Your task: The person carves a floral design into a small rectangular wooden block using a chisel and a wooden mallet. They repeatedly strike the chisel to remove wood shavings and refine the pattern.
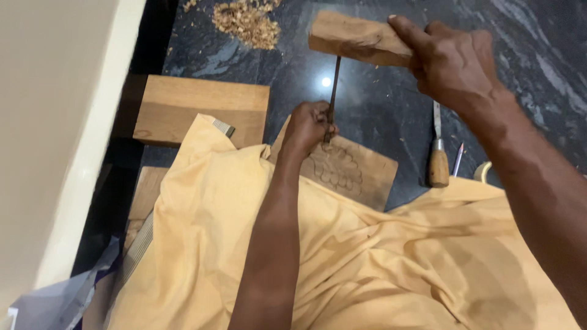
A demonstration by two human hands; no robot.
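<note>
The left hand is closed tight around a thin metal chisel, gripping it low on the shaft so that its tip meets the carved wooden panel just beneath the fist. The right hand is wrapped around one end of a rough wooden block, held raised above the chisel's upper end like a mallet; the block's underside sits just over the top of the shaft, and whether they touch is hard to tell from this angle.

The panel lies on the dark stone floor, partly covered by the yellow cloth draped over the person's lap. A flower-like pattern of rounded petals is already cut into its visible face, so the outline work looks well under way. The petals appear shallow, with little depth between them, which suggests that deepening and cleaning of the relief remain. How much of the panel is carved under the cloth cannot be seen.

A pile of wood shavings lies on the floor beyond the work. A second chisel with a wooden handle and a pencil rest on the floor to the right, well apart from both hands. A plain board lies to the left, uncarved as far as its surface shows.
</note>
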